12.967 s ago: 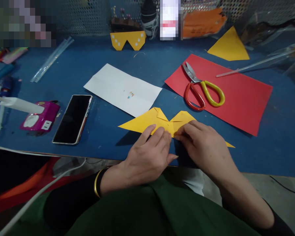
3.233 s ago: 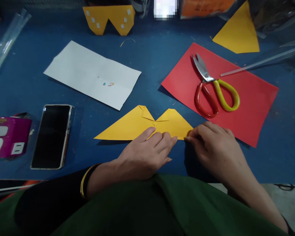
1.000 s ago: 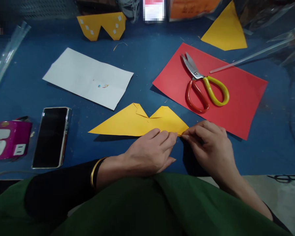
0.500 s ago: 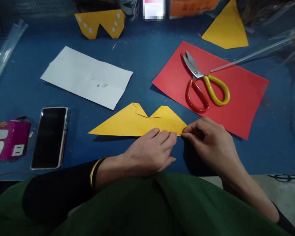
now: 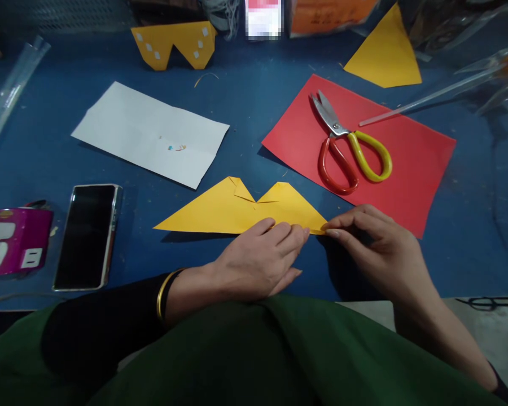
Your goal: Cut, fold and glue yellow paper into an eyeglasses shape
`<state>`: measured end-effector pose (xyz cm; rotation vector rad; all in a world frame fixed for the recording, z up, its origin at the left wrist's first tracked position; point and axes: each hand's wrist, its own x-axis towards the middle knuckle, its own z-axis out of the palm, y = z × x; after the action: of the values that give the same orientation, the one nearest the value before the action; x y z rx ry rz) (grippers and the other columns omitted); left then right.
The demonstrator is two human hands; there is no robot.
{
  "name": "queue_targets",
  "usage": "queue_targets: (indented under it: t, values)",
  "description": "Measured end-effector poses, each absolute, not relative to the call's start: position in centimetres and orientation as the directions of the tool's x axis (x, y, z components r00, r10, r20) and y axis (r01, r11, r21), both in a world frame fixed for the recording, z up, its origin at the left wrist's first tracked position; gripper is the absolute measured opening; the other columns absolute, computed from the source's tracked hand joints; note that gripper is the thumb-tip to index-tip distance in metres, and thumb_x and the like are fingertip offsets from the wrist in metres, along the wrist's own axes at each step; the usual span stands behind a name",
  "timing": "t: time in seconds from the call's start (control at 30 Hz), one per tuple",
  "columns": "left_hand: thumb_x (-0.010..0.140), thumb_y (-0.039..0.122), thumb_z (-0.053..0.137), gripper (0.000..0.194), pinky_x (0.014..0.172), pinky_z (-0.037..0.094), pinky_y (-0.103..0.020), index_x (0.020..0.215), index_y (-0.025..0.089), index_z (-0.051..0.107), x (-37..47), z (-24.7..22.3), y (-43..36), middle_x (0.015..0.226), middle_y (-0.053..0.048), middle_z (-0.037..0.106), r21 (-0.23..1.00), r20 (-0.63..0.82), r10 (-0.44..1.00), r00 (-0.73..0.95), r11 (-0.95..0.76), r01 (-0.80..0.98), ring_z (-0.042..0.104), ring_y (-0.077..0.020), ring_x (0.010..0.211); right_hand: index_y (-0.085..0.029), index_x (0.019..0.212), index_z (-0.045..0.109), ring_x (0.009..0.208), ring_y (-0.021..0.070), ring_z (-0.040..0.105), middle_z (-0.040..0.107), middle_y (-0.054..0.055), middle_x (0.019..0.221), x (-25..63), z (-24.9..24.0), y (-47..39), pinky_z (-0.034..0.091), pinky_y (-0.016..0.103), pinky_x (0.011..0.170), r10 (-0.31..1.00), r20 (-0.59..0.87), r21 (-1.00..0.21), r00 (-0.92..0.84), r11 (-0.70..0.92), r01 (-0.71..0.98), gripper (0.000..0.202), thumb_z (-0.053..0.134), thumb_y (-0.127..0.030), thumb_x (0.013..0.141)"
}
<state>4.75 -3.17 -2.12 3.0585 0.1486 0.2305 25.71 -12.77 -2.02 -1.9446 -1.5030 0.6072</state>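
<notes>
A folded piece of yellow paper (image 5: 207, 211) lies on the blue tabletop in front of me, with a V-shaped notch in its far edge. Along the near edge of this paper, my left hand (image 5: 265, 259) presses down with its fingertips. Its fingers lie over the edge and the thumb is apart from them. The right corner of the yellow paper is pinched between the thumb and forefinger of my right hand (image 5: 375, 248). Beyond that hand, scissors (image 5: 336, 132) with one red and one yellow handle rest on a sheet of red paper (image 5: 406, 186).
To the left are a black-screened phone (image 5: 86, 237), a purple box (image 5: 21, 239) and white paper (image 5: 139, 124). Farther back stand a notched yellow paper piece (image 5: 158, 39) and a yellow paper triangle (image 5: 385, 53). A clear thin stick (image 5: 423, 101) reaches over the red sheet.
My right hand has slid a little to the right along the yellow paper's near edge, out to its corner. My left hand has barely shifted and still presses the paper.
</notes>
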Motion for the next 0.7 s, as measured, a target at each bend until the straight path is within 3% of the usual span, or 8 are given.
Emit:
queue_targets:
  t: [0.13, 0.3, 0.7]
  values:
    - [0.101, 0.039, 0.047, 0.055, 0.09, 0.041, -0.036, 0.139, -0.001, 0.051, 4.7, -2.2, -3.2, 0.121, -0.016, 0.065, 0.105, 0.129, 0.12, 0.984, -0.989, 0.106, 0.057, -0.025, 0.107, -0.024, 0.08, 0.071, 0.074, 0.0199, 0.064, 0.068, 0.002, 0.08, 25.3, -2.1, -13.1, 0.047, 0.037, 0.07, 0.961, 0.001, -0.697, 0.276, -0.197, 0.69, 0.016, 0.071, -0.039, 0.085]
    - [0.102, 0.039, 0.044, 0.055, 0.091, 0.041, -0.037, 0.138, -0.001, 0.05, 4.7, -2.3, -3.2, 0.122, -0.016, 0.065, 0.095, 0.132, 0.113, 0.985, -0.99, 0.101, 0.056, -0.0256, 0.109, -0.025, 0.076, 0.07, 0.068, 0.0176, 0.059, 0.065, 0.001, 0.075, 24.6, -2.6, -12.8, 0.043, 0.034, 0.064, 0.944, -0.002, -0.667, 0.33, -0.247, 0.703, 0.013, 0.069, -0.034, 0.086]
    - [0.102, 0.038, 0.045, 0.053, 0.091, 0.041, -0.037, 0.137, 0.0, 0.052, 4.8, -2.3, -3.2, 0.122, -0.015, 0.065, 0.106, 0.131, 0.122, 0.984, -0.988, 0.109, 0.056, -0.0253, 0.109, -0.024, 0.066, 0.06, 0.069, 0.0212, 0.059, 0.064, 0.003, 0.072, 26.0, -1.4, -11.3, 0.04, 0.035, 0.061, 0.983, -0.109, -0.601, 0.145, -0.181, 0.779, 0.021, 0.065, -0.033, 0.085]
